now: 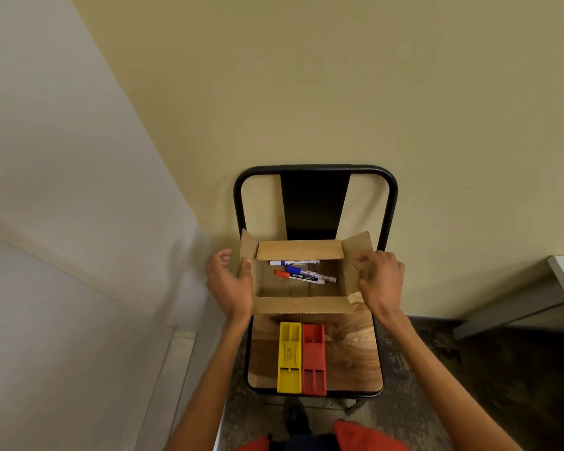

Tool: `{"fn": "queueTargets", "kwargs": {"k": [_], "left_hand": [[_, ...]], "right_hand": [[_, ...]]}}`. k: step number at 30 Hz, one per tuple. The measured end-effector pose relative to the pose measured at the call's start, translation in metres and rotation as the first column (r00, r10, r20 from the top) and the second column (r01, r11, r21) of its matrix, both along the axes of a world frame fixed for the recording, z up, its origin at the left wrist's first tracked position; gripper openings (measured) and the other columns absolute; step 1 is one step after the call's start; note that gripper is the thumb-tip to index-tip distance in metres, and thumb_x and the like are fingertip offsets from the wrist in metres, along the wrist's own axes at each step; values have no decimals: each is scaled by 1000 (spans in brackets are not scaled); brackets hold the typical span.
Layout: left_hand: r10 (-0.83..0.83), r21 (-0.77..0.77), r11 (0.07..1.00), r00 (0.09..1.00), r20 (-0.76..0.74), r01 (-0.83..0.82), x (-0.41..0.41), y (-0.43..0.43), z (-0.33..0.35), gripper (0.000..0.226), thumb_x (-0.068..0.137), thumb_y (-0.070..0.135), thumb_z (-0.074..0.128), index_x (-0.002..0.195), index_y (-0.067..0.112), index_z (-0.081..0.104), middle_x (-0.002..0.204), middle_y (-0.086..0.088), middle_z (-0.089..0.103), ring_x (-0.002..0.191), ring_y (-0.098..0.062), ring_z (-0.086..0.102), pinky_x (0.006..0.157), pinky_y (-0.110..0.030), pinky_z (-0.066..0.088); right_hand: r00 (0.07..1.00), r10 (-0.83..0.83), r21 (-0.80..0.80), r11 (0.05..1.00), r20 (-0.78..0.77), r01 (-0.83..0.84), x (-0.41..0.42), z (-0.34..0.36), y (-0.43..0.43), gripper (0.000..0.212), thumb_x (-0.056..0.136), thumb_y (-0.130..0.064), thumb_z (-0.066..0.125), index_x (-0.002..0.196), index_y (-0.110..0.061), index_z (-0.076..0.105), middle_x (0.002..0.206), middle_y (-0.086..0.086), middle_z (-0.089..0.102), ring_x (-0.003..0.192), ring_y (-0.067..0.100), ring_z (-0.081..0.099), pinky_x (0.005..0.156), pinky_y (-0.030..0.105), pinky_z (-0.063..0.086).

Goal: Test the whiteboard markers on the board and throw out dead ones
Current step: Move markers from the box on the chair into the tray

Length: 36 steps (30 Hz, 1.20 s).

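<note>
Our forearms pass the yellow tray [289,359] and red tray [314,359] on the chair seat [349,353]; left hand [230,283] and right hand [381,278] each grip a side flap of the box [302,305], fingers curled, with the markers [302,275] lying crosswise on its floor between them, neither hand clearly nearer.

Left hand [230,283] and right hand [381,281] on side flaps of cardboard box [303,305] with 3 markers [302,277]
</note>
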<state>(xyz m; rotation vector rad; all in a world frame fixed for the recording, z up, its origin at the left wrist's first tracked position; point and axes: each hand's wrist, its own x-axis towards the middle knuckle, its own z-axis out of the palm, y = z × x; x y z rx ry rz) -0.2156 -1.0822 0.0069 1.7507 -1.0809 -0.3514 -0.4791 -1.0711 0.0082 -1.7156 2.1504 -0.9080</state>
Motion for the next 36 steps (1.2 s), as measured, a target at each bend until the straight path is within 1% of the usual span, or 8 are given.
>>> {"fn": "queueTargets", "kwargs": {"k": [3,6,9,12,14,22,31,36], "left_hand": [[-253,-31,966,964,86,256,-17,1,3,17,87,6,69,94,19,60,91,5,61,84,-14,58,76,-27,48],[-520,263,828,854,27,495,-35,-6,-7,9,90,12,69,96,18,65,87,6,65,76,-2,59,66,-13,46],[-637,475,681,771,10,557,-44,-17,-25,18,93,11,66,111,14,67,107,0,69,92,-2,61,80,-12,48],[-716,609,564,697,24,558,-45,-32,-40,33,92,2,63,123,11,63,124,-6,65,116,-16,61,99,-30,51],[-758,665,519,649,67,537,-44,-42,-46,40,90,1,63,128,12,60,129,-8,63,122,-22,58,103,-38,50],[-901,818,362,394,183,447,-50,-69,-64,43,94,3,57,136,13,54,136,-13,58,125,-31,55,105,-42,46],[-953,873,235,278,121,427,-49,-71,-78,30,97,9,56,127,9,52,133,-15,50,122,-30,51,101,-40,44],[-954,866,197,293,61,459,-47,-76,-67,29,96,14,59,124,9,56,133,-14,51,120,-30,53,100,-39,45]], "right_hand": [[972,191,6,981,139,-193,21,10,1,33,81,9,67,103,-15,74,97,-2,72,87,7,62,85,22,51],[929,354,150,918,104,-367,44,1,-4,33,87,2,66,113,-17,71,109,-1,71,97,9,65,92,26,53],[902,428,367,832,55,-416,58,-20,-17,38,91,-3,61,126,-17,64,119,5,68,109,20,65,92,31,52],[906,419,462,792,65,-400,63,-34,-33,41,89,-5,62,129,-16,59,121,9,65,113,27,62,94,37,52],[909,413,490,781,59,-387,65,-42,-45,39,89,-5,63,127,-13,59,123,11,63,114,28,61,98,38,50],[894,431,607,746,-123,-276,70,-76,-75,31,98,-8,52,128,-7,55,130,16,58,119,31,56,99,39,45],[836,504,639,721,-219,-268,66,-89,-82,36,97,-9,54,133,-8,50,134,16,56,122,31,55,103,38,45],[812,536,627,720,-231,-297,66,-87,-84,38,98,-9,52,136,-8,48,136,17,53,125,32,53,103,39,44]]}}
